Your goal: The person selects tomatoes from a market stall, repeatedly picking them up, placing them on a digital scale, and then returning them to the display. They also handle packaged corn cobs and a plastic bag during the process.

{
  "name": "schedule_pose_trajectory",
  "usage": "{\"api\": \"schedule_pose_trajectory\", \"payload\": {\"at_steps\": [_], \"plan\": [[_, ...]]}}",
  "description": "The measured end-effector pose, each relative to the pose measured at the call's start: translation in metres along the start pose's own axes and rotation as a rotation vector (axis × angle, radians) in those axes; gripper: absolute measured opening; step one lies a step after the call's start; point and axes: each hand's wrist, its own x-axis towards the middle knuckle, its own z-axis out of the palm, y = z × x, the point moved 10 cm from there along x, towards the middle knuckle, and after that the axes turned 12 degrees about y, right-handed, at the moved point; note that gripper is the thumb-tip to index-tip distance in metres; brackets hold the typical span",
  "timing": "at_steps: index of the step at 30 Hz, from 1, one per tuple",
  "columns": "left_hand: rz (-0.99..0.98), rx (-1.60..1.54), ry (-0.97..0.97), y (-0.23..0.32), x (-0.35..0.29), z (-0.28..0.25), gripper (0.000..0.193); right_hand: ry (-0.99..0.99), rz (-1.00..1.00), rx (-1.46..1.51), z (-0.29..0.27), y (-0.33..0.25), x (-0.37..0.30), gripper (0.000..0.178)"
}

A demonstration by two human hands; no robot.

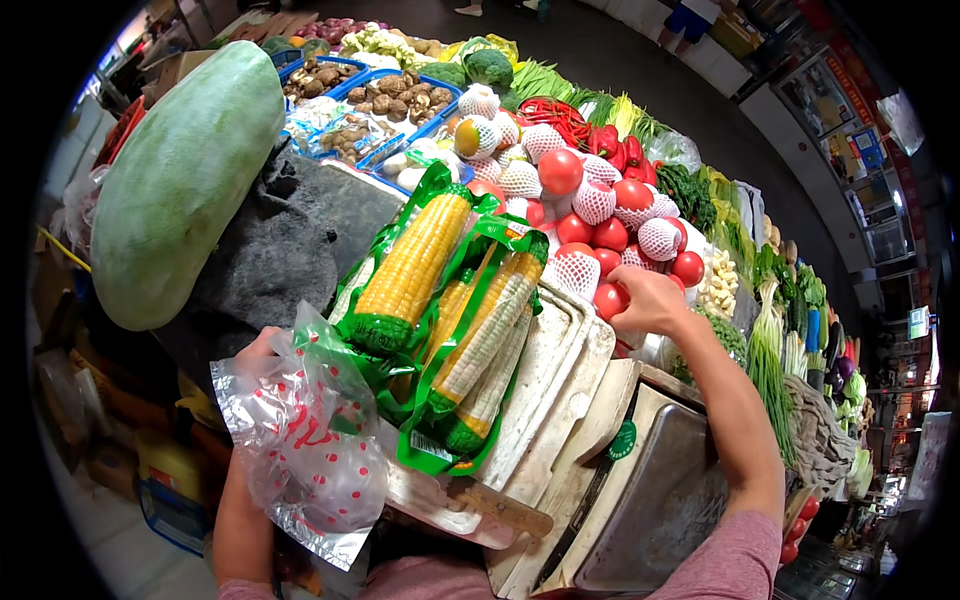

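My left hand [262,343] is closed on a see-through plastic bag [310,450] with red dots, which hangs down over my forearm and hides most of the fingers. Reaching forward on the right, my right hand [650,300] has its fingers curled round a red tomato [609,302] at the near edge of a pile. Other tomatoes [560,172] lie around it, several in white foam nets. Between my hands, corn cobs [415,265] in green-edged plastic packs rest on white foam box lids [535,440].
A big pale green winter melon [190,185] lies at the left beside a dark cloth [300,225]. Close to my right forearm is a scale with a metal tray [655,505]. Mushrooms in blue trays [385,72], red peppers [620,150] and leafy greens [768,350] spread beyond.
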Motion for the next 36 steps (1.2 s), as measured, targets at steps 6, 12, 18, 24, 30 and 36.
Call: {"api": "schedule_pose_trajectory", "payload": {"at_steps": [6, 12, 18, 24, 30, 36], "plan": [[-0.135, -0.414, -0.011, -0.025, 0.003, -0.001, 0.003, 0.044, 0.383, 1.013, -0.07, 0.006, -0.058, 0.074], [-0.112, -0.349, 0.02, -0.011, 0.007, 0.007, 0.002, 0.414, 0.287, 1.678, -0.122, 0.014, -0.17, 0.08], [-0.036, -0.217, -0.002, 0.0, 0.011, 0.03, 0.002, 0.65, 0.213, 2.129, -0.136, 0.017, -0.305, 0.079], [0.048, -0.063, 0.014, 0.005, 0.025, 0.033, 0.002, 0.919, 0.255, 2.238, -0.129, 0.022, -0.42, 0.07], [0.09, 0.063, 0.054, 0.02, 0.025, 0.035, 0.004, 1.678, 0.617, 1.8, -0.135, 0.17, -0.635, 0.043], [0.071, 0.115, 0.068, 0.01, 0.01, 0.049, 0.005, 1.517, 1.304, -0.063, -0.177, 0.313, -0.856, 0.059]]}}
